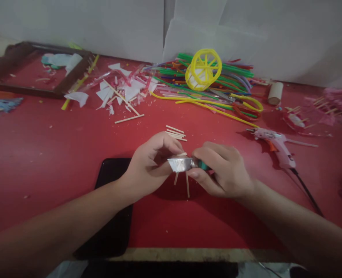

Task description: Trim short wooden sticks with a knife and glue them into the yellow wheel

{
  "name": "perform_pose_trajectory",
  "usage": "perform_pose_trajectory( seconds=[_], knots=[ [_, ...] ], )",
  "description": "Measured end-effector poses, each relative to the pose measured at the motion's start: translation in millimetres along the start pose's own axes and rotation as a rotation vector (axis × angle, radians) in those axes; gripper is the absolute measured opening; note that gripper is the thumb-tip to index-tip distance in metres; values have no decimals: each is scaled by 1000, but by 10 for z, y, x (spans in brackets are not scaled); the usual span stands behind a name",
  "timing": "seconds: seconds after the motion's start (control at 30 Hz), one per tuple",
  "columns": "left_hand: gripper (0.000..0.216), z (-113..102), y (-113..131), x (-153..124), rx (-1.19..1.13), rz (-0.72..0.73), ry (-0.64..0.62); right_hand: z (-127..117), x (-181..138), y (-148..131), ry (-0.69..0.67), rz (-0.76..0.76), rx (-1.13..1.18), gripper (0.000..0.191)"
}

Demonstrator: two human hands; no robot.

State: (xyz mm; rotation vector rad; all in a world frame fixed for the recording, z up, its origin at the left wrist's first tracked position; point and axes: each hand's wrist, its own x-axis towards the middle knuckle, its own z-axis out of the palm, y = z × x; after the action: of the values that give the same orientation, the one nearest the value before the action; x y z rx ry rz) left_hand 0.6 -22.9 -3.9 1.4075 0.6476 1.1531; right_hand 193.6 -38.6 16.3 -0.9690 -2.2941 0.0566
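My right hand [224, 168] is closed around the green handle of a small knife [180, 165] with a wide, shiny blade. The blade lies across a pale wooden stick [182, 154] that my left hand [153, 160] pinches; most of that stick is hidden by fingers and blade. Two cut sticks [187, 187] show just below the blade, over the red table. Beyond my fingers several short sticks [176, 134] lie side by side.
A black phone [110, 216] lies under my left forearm. To the right is a pink glue gun [275, 144] with its cord. Behind are paper scraps [133, 88], scissors [246, 101], pipe cleaners [171, 73], a yellow wheel-shaped frame [207, 63] and a brown wooden frame [23, 88].
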Motion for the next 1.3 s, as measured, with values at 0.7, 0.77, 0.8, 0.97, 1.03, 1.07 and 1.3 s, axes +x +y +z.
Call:
perform_pose_trajectory(
  seconds=[0.7, 0.77, 0.8, 0.97, 1.03, 1.07, 1.3],
  knots=[
    [14, 29, 119, 28, 121, -113, 7, -13, -15, 0, -42, 51, 84, 37],
    [14, 28, 100, 36, 62, -128, 43, -11, -14, -1, -40, 36, 73, 38],
    [16, 26, 90, 38, 36, -131, 56, -8, -13, -1, -36, 30, 59, 38],
    [20, 14, 67, 18, -16, -177, -43, -9, -11, -4, -6, 8, -11, 39],
    [17, 12, 70, 1, -52, -212, -112, -18, -10, -2, 2, 14, -5, 40],
    [16, 12, 71, -6, -70, -223, -133, -22, -11, -1, 3, 16, 1, 40],
    [17, 15, 88, 5, -100, -199, -128, -17, -25, 17, -6, 18, 70, 37]
  ],
)
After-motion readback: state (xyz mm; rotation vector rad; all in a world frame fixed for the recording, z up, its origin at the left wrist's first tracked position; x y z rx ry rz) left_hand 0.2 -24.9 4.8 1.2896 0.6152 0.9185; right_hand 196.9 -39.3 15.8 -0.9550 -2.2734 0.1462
